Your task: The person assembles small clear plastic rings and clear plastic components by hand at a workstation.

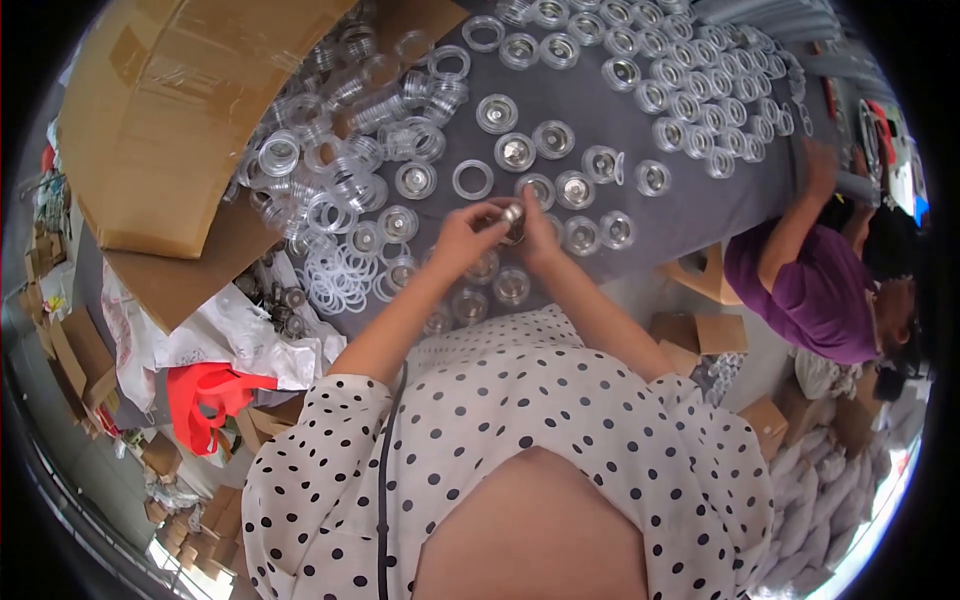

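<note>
Over the near side of the grey-covered table, my left hand point(468, 237) and my right hand point(541, 240) meet, fingers closed around a small shiny silver metal part point(513, 214). Its exact kind is too small to make out, and the fingers partly cover it. Around the hands lie round clear plastic pieces with metallic centres, one point(575, 189) just right of my right hand and another point(515, 152) beyond them. A bare clear ring point(473, 179) lies flat beyond my left hand. Under my wrists, more round pieces point(511, 286) sit near the table's front edge.
Left of the hands spreads a heap of clear plastic rings point(350, 185), with thin white rings point(340, 280) nearer me. A large cardboard box point(170, 110) stands at far left. Many round pieces point(690, 105) are grouped at far right. A person in purple point(810, 285) works on the right.
</note>
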### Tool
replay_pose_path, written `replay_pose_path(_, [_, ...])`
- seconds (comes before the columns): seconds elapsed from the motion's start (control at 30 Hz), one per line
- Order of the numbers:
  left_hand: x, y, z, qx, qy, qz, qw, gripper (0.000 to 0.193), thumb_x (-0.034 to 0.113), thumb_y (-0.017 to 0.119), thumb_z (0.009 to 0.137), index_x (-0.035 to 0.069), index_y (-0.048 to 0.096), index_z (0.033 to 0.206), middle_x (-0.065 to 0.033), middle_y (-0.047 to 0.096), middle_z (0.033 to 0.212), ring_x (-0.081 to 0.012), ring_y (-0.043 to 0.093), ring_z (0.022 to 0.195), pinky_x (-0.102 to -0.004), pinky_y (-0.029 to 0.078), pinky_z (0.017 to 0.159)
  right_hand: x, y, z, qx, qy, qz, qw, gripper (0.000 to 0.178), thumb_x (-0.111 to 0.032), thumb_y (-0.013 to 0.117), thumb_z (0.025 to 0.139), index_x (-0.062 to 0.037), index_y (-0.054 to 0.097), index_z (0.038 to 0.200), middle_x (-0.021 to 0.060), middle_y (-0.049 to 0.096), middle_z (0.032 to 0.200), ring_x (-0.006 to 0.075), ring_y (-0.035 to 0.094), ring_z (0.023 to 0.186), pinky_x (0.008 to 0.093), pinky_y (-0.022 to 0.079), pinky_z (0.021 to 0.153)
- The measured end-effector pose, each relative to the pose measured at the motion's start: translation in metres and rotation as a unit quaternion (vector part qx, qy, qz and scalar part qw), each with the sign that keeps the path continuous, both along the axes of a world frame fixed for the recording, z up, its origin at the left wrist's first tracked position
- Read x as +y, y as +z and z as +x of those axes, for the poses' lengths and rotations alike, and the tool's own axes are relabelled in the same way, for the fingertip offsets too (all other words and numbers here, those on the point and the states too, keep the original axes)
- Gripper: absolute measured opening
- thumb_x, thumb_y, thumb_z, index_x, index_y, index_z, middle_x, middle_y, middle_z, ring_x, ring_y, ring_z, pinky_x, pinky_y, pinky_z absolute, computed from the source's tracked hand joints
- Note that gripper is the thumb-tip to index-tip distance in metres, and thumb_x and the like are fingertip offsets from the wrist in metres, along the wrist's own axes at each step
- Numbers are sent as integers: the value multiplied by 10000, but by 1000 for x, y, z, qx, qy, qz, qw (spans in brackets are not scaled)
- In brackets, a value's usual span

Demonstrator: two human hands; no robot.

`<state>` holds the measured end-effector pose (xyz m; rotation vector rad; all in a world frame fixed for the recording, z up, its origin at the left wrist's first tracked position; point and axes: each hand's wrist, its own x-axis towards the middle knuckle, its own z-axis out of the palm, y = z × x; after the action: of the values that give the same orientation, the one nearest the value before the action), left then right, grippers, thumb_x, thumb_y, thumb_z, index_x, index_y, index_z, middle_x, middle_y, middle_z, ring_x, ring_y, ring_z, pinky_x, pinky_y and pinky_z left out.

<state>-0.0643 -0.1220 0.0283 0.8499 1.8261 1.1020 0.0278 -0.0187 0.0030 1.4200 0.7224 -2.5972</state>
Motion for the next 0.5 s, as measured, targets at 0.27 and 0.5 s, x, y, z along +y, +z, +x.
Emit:
replay_pose_path(0.27, [5,-7,-3,-182,257,35,949,185,133,618,758,21,602,904,-20,607,862,-85,550,602,-239,414,497,6,-12,13,57,-113,-99,987,343,-436,465,835,-111,556,895,46,605,808,164,599,699,285,489,527])
replay_pose_path(0.5, [4,-47,-16,370,-60,-150,915,299,137,521,761,111,550,1057,-75,536,1118,-290,606,699,-382,487,592,16,-14,23,25,-155,-85,984,273,-366,495,826,-104,560,870,49,587,783,186,580,704,268,443,488])
